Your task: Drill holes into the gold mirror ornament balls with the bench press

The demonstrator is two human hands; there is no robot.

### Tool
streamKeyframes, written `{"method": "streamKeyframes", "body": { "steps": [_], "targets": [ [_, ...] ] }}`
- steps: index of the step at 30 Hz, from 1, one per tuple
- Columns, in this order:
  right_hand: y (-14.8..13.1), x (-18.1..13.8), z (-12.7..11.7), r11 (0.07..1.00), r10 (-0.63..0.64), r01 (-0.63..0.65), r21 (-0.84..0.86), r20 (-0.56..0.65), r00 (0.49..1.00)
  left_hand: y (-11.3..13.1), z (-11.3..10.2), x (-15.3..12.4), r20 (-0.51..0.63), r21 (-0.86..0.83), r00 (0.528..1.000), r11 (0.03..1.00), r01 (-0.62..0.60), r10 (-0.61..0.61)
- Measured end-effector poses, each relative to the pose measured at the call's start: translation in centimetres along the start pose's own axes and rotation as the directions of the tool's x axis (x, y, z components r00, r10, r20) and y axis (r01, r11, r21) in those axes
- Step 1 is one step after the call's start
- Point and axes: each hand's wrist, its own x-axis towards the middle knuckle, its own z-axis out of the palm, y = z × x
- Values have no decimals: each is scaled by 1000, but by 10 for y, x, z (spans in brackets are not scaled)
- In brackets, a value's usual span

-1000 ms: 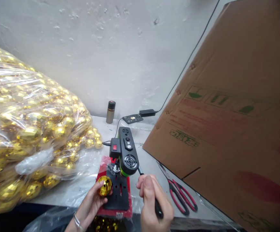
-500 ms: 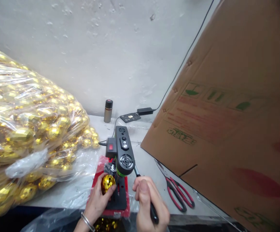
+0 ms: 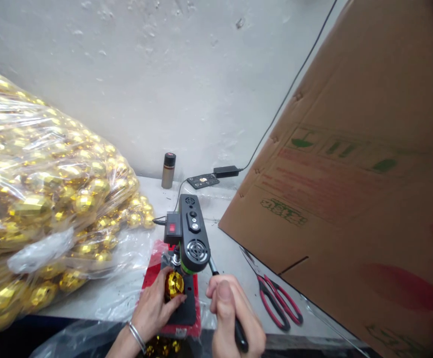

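A small black bench drill [image 3: 191, 237] with a lit red switch stands on a black plate over a red base [image 3: 150, 278] near the table's front edge. My left hand [image 3: 153, 311] is closed on a gold mirror ball [image 3: 174, 284], holding it on the plate right under the drill head. My right hand [image 3: 231, 315] is wrapped round the drill's black lever handle [image 3: 239, 334], which slants down to the right of the machine.
A big clear bag of gold mirror balls [image 3: 33, 204] fills the left side. A large cardboard box [image 3: 351, 174] leans in on the right, with red-handled scissors [image 3: 276, 303] at its foot. A small brown bottle [image 3: 167, 170], a power adapter [image 3: 226, 172] and its cable lie by the wall.
My left hand has carried the gold ball rightward from the plate's left edge to under the drill head. My right hand has stayed on the lever.
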Motion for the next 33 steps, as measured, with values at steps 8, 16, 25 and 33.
{"method": "streamKeyframes", "body": {
  "steps": [8, 16, 25, 33],
  "targets": [
    [2, -2, -1, 1000, 1, -1, -10, -2, 1000, -8, 1, 2, -63, -36, 997, 999, 32, -34],
    [4, 0, -1, 1000, -8, 8, 3, -3, 1000, -16, -15, 14, -49, -367, 991, 925, 101, -128],
    [2, 3, 0, 999, 31, -30, 32, -11, 999, -13, -3, 10, -66, -227, 998, 974, -9, -7],
    [2, 1, -1, 1000, -13, 13, 8, -6, 1000, -8, 20, 11, -189, 136, 964, 977, -164, 188]
  ]
}}
